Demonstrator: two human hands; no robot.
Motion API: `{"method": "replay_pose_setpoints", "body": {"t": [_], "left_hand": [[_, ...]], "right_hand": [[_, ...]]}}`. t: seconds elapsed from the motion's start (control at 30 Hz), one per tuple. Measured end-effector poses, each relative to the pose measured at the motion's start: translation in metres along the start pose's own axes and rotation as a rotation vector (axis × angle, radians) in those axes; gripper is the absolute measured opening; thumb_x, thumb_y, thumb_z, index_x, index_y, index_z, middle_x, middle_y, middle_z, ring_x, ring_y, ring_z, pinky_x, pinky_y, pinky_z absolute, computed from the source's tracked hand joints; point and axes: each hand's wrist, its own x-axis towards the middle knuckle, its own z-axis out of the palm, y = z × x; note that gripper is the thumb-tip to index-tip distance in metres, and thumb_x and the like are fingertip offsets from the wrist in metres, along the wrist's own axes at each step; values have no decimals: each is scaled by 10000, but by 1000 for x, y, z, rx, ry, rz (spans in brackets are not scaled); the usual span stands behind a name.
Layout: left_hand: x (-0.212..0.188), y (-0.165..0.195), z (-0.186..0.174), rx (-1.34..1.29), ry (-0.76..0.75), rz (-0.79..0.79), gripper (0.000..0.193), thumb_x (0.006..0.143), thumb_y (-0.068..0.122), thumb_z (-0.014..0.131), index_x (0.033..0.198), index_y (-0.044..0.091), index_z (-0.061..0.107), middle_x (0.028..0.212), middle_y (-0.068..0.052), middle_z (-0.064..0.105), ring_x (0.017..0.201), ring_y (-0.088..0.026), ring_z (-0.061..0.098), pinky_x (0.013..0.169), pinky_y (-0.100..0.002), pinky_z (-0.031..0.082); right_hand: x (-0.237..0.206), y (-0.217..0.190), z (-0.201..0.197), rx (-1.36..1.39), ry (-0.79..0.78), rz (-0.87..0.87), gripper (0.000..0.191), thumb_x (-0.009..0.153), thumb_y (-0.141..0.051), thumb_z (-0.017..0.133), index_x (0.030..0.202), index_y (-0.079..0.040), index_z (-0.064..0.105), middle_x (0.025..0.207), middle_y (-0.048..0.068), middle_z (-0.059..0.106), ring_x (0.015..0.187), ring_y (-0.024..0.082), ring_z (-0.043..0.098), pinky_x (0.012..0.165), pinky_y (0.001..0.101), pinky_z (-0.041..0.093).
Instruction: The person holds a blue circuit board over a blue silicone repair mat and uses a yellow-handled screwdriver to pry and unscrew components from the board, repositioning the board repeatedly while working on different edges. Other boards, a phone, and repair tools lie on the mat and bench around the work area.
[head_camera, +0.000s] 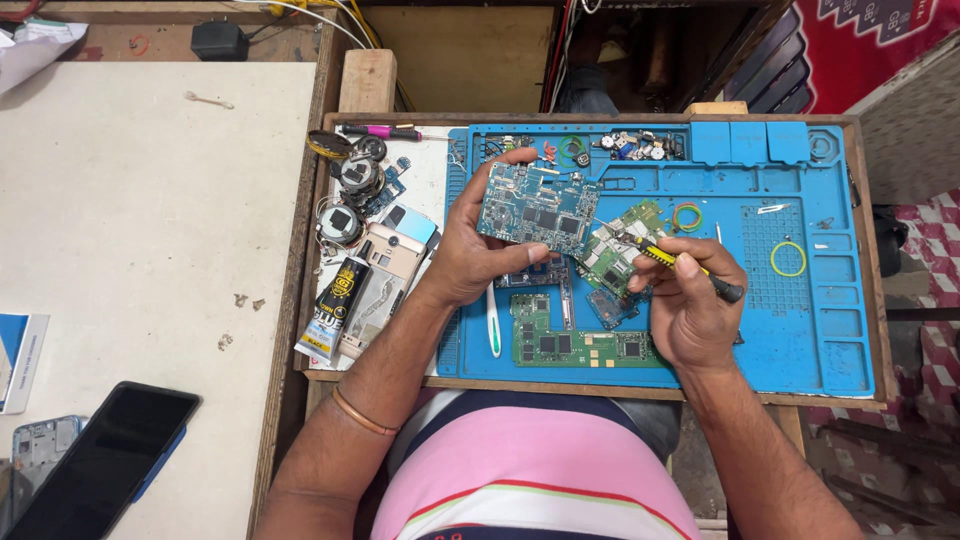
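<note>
Pink striped shirt (520, 470) at bottom edge, closest to lens; thin copper-coloured bangle (364, 412) on left forearm just above. Left hand (470, 250) raised over blue silicone work mat (810, 330), fingers (510, 158) clasped round the edges of a blue circuit board (540, 208), thumb across lower edge, component side up and tilted toward view. Right hand (690, 300) closed in a pen-style grip on a small yellow-and-black screwdriver (690, 266), tip aimed left toward the held board, just beside a green circuit board (615, 250) lying on the mat beneath. Best handled, by judgement: board pinched by edges only, clear of chips; tool kept at low angle, wrist braced, light pressure so the tip does not skid across solder joints. Second long green board (580, 345) flat on mat near the body, white plastic pry tool (493, 325) beside it. Mat soft, matte, moulded with ribbed wells and small trays; screws and tiny metal parts (635, 146) in top tray, green and yellow rubber bands (787, 258) loose on a gridded patch. Left of mat: black-and-yellow glue tube (333, 310), glossy; gold phone shell (385, 275), back open; round black speaker parts (350, 190); pink-handled tool (385, 131). All inside shallow wooden tray (868, 250). Pale, smooth table (150, 220) to far left, dark-screened phone (105, 460) resting on it.
</note>
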Motion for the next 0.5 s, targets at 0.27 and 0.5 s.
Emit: {"method": "replay_pose_setpoints", "body": {"t": [0.27,0.5], "left_hand": [[0,2,1,-16,-4,-8,835,804,-88,781,1538,79,422,1304,-93,640,1159,-216,699,953,-431,669],[-1,-1,1,1,0,-2,840,797,-78,792,1540,83,434,1282,-98,648,1161,-211,699,960,-416,670]], "right_hand": [[0,0,-1,18,-3,9,227,1077,-171,655,1206,14,686,1016,196,743,888,269,730,828,393,611],[-2,2,-4,36,-25,20,213,1082,-165,655,1195,12,687,986,199,745,898,281,731,836,403,609]]}}
